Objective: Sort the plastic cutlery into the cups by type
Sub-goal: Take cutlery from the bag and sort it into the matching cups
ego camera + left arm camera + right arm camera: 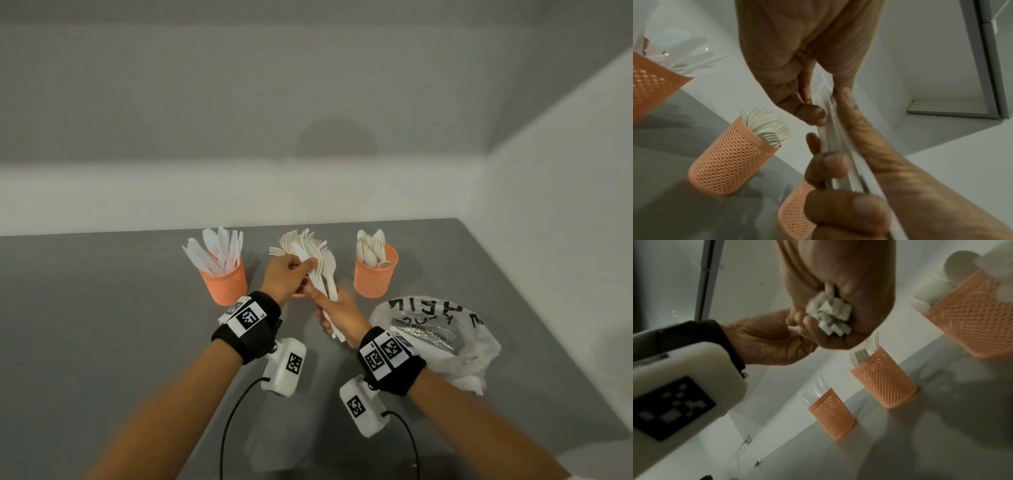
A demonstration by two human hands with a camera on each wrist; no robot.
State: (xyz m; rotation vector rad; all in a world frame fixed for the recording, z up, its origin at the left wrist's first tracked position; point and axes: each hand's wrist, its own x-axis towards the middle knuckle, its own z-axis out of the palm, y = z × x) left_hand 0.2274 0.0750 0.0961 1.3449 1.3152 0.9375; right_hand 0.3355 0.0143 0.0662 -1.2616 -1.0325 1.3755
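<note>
Three orange mesh cups stand in a row on the grey table (102, 308). The left cup (224, 282) holds knives, the right cup (375, 274) holds spoons. The middle cup (731, 162) holds forks (298, 238) and is mostly hidden behind my hands in the head view. My right hand (325, 308) grips a bundle of white plastic cutlery (327, 274) by its handles, whose ends (832, 316) stick out below the fist. My left hand (306, 265) pinches one white piece (826, 104) near the top of the bundle, in front of the fork cup. Its type is unclear.
A crumpled white plastic bag (442, 339) with black lettering lies on the table right of my right wrist, just in front of the spoon cup. White walls close off the table at the back and on the right. Cables trail from both wrist cameras.
</note>
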